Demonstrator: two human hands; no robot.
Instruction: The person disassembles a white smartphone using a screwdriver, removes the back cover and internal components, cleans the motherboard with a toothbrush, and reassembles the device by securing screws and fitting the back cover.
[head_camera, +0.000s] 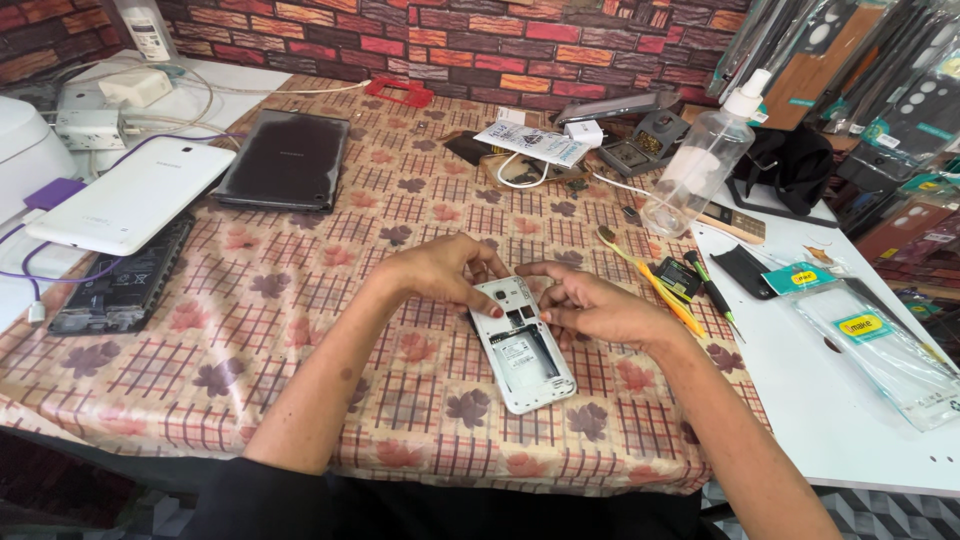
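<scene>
A white phone (523, 347) lies face down on the flowered tablecloth (300, 290) with its back cover off, so the empty battery bay shows. My left hand (445, 273) rests on the phone's top left corner, fingertips pressing its edge. My right hand (600, 308) touches the phone's top right edge, with the thumb and forefinger by the card slot area. Neither hand lifts the phone off the table.
A white tablet (130, 195), a dark tablet (285, 160) and an opened device (125, 280) lie at the left. A clear spray bottle (700, 160), a yellow-handled tool (650, 282), a small battery (678, 278), a screwdriver (712, 290) and packaged items (870, 345) sit at the right.
</scene>
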